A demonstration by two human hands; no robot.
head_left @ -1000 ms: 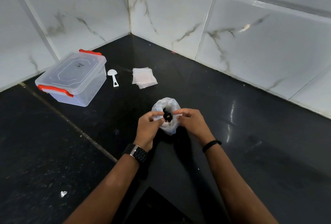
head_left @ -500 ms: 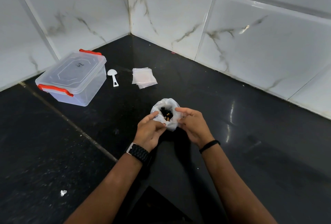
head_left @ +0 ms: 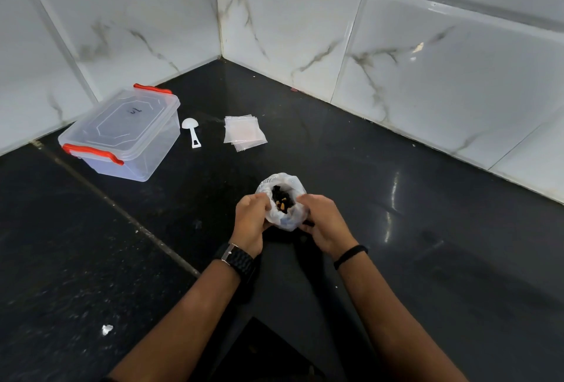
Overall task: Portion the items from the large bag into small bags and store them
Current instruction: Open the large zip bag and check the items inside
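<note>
A large clear plastic bag (head_left: 287, 181) stands on the black counter, its mouth pulled open on dark pieces with a few orange ones (head_left: 282, 201). My left hand (head_left: 251, 220) grips the bag's left rim. My right hand (head_left: 323, 223) grips the right rim and side. A small stack of clear small bags (head_left: 243, 132) lies flat further back. Left of the stack lies a white scoop (head_left: 190, 130). A clear storage box (head_left: 122, 134) with a shut lid and red clips sits at the back left.
White marble-look tiled walls (head_left: 396, 61) meet in a corner behind the counter. A seam (head_left: 122, 214) runs diagonally across the black counter (head_left: 427, 229). A small white scrap (head_left: 106, 329) lies near the front left.
Both hands have pulled the bag's mouth wider and rolled the rim down, so more of the dark contents shows. The hands sit lower on the bag's sides.
</note>
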